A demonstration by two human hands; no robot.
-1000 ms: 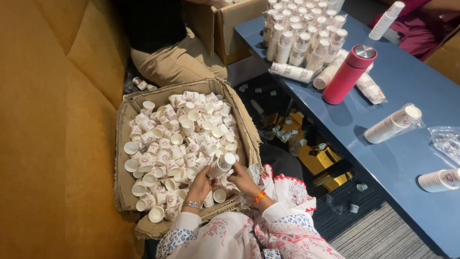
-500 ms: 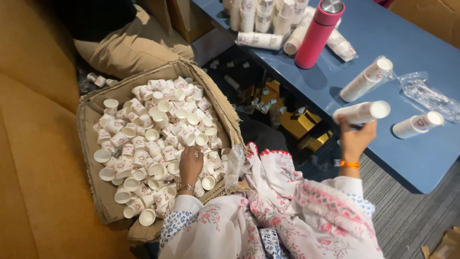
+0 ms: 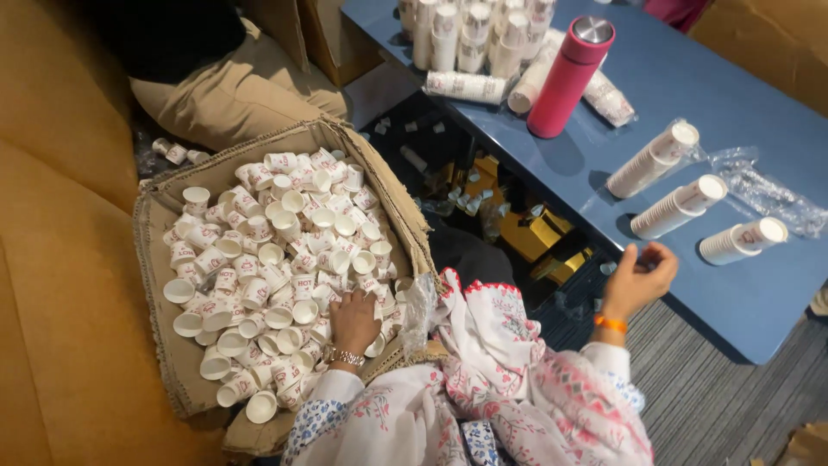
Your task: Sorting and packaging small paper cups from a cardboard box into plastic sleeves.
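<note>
Seen from the head camera, the left hand point(image 3: 354, 319) lies palm down in the near right corner of a worn brown cardboard box point(image 3: 164, 345), fingers spread loosely over the heap of small white paper cups with red print point(image 3: 276, 250) that fills it. The hand rests on the cups and grips none that can be made out; a metal bracelet circles its wrist. The box sits on an ochre-brown upholstered seat point(image 3: 60, 259), with a few loose cups on the seat beyond its far left corner.

The right hand point(image 3: 640, 278) is raised to the right, near the front edge of the blue counter point(image 3: 742, 95). Its fingers are curled but slack and it holds nothing; an orange band sits at the wrist. Both arms wear white sleeves with a red and blue flower pattern.

On the counter just beyond the right hand lie three stacks of nested white paper cups point(image 3: 677, 207) on their sides, roughly parallel, the far one partly inside a clear plastic sleeve point(image 3: 759, 185). Farther left a tall pink cylindrical flask with a silver lid point(image 3: 569, 78) stands upright. Behind it, many more upright stacks of white cups point(image 3: 466, 30) crowd the far edge, and some stacks lie flat beside the flask.

At the far left, another person's leg in tan trousers point(image 3: 233, 95) lies next to the box.
</note>
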